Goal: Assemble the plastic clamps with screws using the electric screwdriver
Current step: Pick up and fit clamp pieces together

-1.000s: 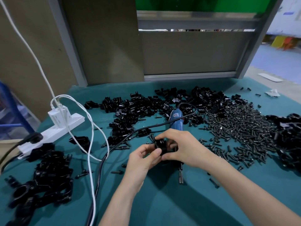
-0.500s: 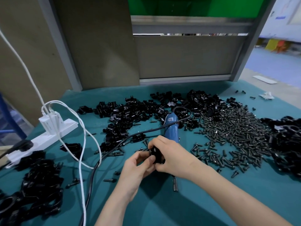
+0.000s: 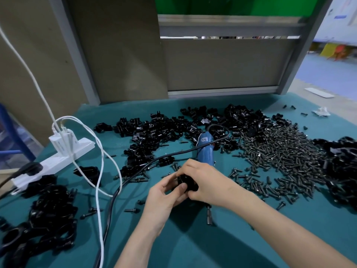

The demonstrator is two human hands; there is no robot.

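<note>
Both hands meet over the teal table, holding one small black plastic clamp [image 3: 184, 181] between them. My left hand [image 3: 166, 194] pinches it from the left with thumb and fingers. My right hand [image 3: 204, 182] curls round it from the right and hides most of it. The blue electric screwdriver [image 3: 205, 149] lies on the table just behind my right hand, its metal bit [image 3: 209, 215] poking out under my right wrist. A broad heap of dark screws [image 3: 278, 157] lies to the right. Loose black clamp parts [image 3: 154, 132] are piled behind.
A white power strip [image 3: 58, 161] with a charger and white cables [image 3: 100, 171] sits at the left, and the screwdriver's black cord [image 3: 116, 194] runs toward me. More black clamps are heaped at the near left [image 3: 44, 209] and far right [image 3: 342, 167]. Grey panels close off the table's back.
The hands stay together on the clamp and have shifted slightly toward me and left in view. My left thumb has moved over the clamp's front. The camera tilted a little.
</note>
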